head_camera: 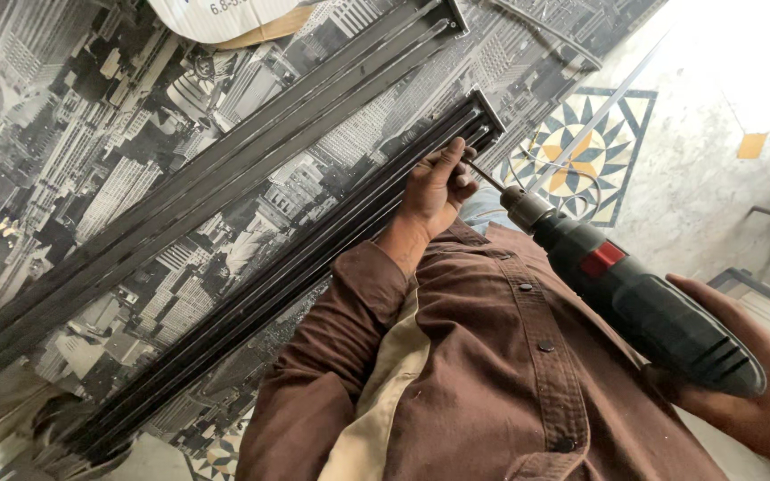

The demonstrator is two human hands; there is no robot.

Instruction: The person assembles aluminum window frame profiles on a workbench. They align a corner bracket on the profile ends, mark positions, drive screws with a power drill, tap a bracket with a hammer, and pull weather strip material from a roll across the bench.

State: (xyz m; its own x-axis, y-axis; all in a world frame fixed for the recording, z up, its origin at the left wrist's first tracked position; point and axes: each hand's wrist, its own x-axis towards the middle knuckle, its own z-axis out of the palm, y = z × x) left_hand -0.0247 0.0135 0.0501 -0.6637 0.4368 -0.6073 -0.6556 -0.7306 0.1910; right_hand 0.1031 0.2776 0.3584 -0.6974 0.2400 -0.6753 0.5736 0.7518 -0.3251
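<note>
Two hands share one job on the nearer black metal rail (314, 258), which lies slantwise across a sheet printed with a grey city view (91, 178). The right hand (759, 383) is wrapped around the back of a dark power drill (634, 303) with a red band, fingers curled under the body; how hard it squeezes cannot be told. The left hand (434, 191) sits at the upper end of that rail, fingers bunched and pinched around the thin drill bit (485, 176), the knuckles resting against the rail's end.

By its look the drill is heavy and stiff, weighted toward its long body, so a full palm grip at the rear, as shown, seems the sound place to hold it. The chuck (523, 207) and bit are smooth, hard metal and likely slippery; the bit is slender and could snap if bent sideways, so a light fingertip hold near the tip suits it best.

The rail appears long, rigid and thin-walled, probably light for its length and apt to slide on the glossy sheet; steadying it near its end, beside the bit, looks sensible. A second rail (225, 151) runs alongside the first, further from the person, whose brown shirt (492, 374) fills the space below it.
</note>
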